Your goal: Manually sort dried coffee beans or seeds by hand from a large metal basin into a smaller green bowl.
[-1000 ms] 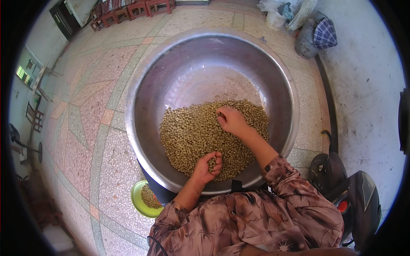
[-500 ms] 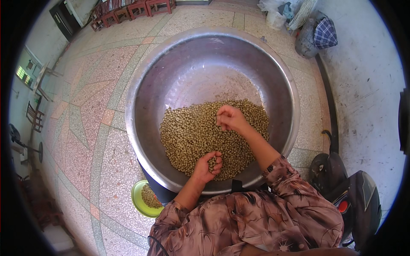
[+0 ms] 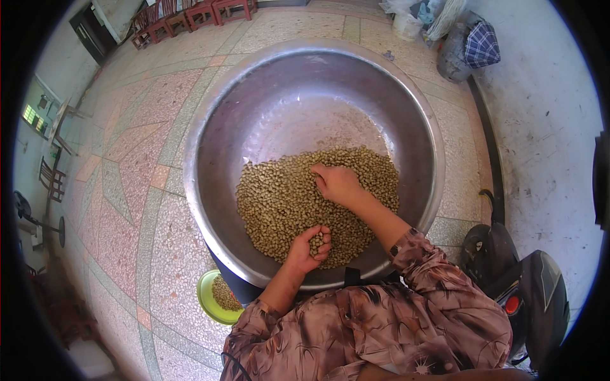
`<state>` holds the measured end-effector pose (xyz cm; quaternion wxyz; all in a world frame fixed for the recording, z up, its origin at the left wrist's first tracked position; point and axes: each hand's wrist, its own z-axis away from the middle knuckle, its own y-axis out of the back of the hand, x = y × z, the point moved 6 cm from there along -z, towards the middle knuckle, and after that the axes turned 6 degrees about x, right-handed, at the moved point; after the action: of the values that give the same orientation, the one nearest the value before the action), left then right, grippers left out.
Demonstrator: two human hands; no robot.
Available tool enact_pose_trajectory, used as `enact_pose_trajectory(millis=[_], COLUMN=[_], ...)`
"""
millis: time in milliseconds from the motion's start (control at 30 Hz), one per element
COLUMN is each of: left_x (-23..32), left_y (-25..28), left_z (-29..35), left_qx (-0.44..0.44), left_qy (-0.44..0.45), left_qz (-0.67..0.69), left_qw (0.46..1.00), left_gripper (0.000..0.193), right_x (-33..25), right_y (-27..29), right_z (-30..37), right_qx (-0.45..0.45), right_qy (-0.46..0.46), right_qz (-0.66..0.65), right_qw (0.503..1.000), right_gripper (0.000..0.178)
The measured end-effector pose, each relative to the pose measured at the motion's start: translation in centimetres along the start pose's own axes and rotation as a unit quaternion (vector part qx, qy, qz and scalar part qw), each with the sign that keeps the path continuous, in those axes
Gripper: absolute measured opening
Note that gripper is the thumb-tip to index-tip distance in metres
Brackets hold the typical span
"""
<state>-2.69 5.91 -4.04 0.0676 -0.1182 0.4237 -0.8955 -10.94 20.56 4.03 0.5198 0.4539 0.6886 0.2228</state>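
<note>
A wide, shiny metal basin (image 3: pixel 219 105) holds a heap of small greenish-brown beans (image 3: pixel 273 197), which look like unroasted coffee beans. My left hand (image 3: pixel 309 249) rests low over the heap, palm up, its fingers curled around several beans. Farther up, my right hand (image 3: pixel 337 184) reaches palm down to the middle of the heap. Its thumb and forefinger are drawn together at the surface of the beans; whatever is between them is too small to make out.
On the speckled tile floor, left of the basin's near edge, a lime-green bowl (image 3: pixel 206 298) contains more beans. A dark motor scooter (image 3: pixel 540 305) stands at the right. Beyond the basin are a grey cylinder (image 3: pixel 451 57) with checked cloth, a white bucket (image 3: pixel 406 26) and red wooden chairs (image 3: pixel 197 14).
My right hand has turned palm down and shifted slightly left across the heap, its curled fingers now out of sight. My left hand stays in place around its beans.
</note>
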Motion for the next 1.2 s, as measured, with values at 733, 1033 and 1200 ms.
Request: enact_pose_trajectory(millis=[733, 1033, 1200], left_x=[0.1, 5.9, 14.1], left_y=[0.2, -0.9, 7.2], left_z=[0.0, 8.4, 18.6], left_qx=[0.002, -0.124, -0.055], left_qy=[-0.006, -0.111, -0.344], left_qz=[0.019, 0.056, 0.091], left_qw=[1.0, 0.984, 0.933], left_gripper=[0.016, 0.017, 0.019], right_x=[-0.3, 1.0, 0.2], right_y=[-2.8, -4.4, -2.7], right_z=[1.9, 2.2, 1.4], right_qx=[-0.233, -0.153, -0.155], right_qy=[-0.136, -0.146, -0.1], right_qz=[-0.388, -0.36, -0.344], right_qw=[0.881, 0.909, 0.921], right_gripper=[0.012, 0.008, 0.011])
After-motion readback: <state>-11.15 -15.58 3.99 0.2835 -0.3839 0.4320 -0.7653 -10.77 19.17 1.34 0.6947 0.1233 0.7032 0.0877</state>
